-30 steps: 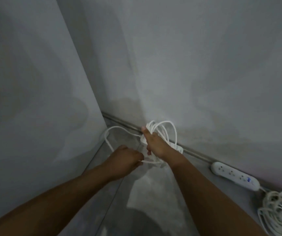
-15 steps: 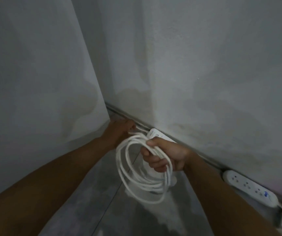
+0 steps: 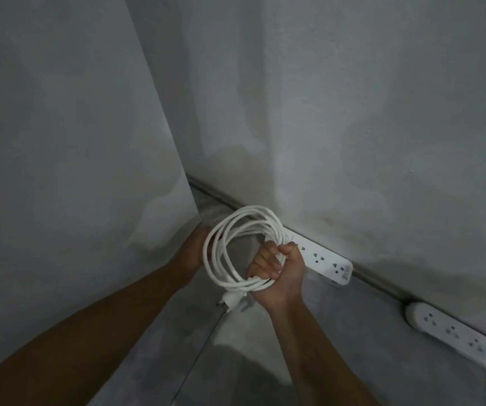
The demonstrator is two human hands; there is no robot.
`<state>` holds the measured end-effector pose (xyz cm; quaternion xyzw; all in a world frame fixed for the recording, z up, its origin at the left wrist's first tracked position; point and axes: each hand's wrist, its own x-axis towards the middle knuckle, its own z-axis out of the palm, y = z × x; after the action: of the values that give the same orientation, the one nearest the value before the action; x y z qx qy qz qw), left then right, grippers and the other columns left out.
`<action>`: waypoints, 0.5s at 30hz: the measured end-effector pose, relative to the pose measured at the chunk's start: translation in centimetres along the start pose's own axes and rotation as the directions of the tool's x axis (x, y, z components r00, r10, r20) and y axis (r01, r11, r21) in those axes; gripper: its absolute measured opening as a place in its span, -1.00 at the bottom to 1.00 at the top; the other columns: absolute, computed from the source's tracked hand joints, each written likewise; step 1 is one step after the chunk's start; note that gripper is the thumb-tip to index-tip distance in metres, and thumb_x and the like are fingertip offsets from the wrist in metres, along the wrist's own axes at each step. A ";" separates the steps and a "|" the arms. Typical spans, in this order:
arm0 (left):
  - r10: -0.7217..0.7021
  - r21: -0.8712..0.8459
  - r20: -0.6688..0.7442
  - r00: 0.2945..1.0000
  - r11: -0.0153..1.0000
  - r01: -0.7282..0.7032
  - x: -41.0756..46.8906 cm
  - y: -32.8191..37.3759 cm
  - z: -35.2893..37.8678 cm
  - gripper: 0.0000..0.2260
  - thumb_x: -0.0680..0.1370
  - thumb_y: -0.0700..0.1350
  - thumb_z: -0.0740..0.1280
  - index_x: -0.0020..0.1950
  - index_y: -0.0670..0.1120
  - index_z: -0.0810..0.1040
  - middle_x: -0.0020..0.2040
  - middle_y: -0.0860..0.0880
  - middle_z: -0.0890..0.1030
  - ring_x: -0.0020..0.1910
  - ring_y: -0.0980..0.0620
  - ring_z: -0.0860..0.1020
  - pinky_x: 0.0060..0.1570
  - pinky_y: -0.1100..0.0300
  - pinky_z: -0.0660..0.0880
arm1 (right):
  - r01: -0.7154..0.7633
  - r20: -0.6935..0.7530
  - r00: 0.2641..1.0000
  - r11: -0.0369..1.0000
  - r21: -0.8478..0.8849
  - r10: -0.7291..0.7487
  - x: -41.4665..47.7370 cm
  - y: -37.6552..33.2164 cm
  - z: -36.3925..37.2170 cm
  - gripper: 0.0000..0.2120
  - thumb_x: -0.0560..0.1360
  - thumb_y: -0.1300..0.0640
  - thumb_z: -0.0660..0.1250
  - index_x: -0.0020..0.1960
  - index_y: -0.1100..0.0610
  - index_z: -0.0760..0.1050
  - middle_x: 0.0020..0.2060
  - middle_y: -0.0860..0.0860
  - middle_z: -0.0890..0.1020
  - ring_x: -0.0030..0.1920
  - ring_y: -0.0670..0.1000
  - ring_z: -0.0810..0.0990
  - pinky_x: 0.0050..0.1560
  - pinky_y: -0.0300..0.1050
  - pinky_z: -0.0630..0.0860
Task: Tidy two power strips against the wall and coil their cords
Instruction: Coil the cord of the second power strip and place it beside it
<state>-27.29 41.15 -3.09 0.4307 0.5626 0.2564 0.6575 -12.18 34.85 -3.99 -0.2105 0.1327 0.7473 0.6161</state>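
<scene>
My right hand is closed around a coiled white cord, holding the loops upright above the floor. The cord's plug hangs below my fist. A white rectangular power strip lies flat along the base of the back wall, just behind that hand. My left hand reaches behind the coil toward the corner; the loops hide its fingers, so its grip is unclear. A second, rounded white power strip with a blue switch lies against the wall at the right.
A grey side wall and the back wall meet in a corner by my left hand. A metal skirting strip runs along the back wall's base. The floor is grey.
My right hand has lifted the coil and turned it, so the loops now stand higher. The rectangular strip is now fully visible along the wall. The view has shifted left.
</scene>
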 end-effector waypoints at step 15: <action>0.124 0.835 -0.163 0.979 0.546 0.070 2.8 -4.3 2.9 -0.70 0.45 -0.06 0.36 0.08 -0.21 0.45 0.08 -0.20 0.58 0.12 -0.18 0.53 0.10 0.03 0.49 | -0.008 -0.288 0.957 0.995 -0.102 -0.022 2.3 -0.2 -4.1 -0.82 0.31 0.13 0.15 -0.45 0.15 0.36 -0.65 -0.06 0.22 -0.67 -0.11 0.19 -0.64 -0.36 0.17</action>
<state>-24.44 40.51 -8.28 0.6716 0.6738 0.0099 0.3079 -11.70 35.05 -8.66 -0.3490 0.1819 0.7123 0.5812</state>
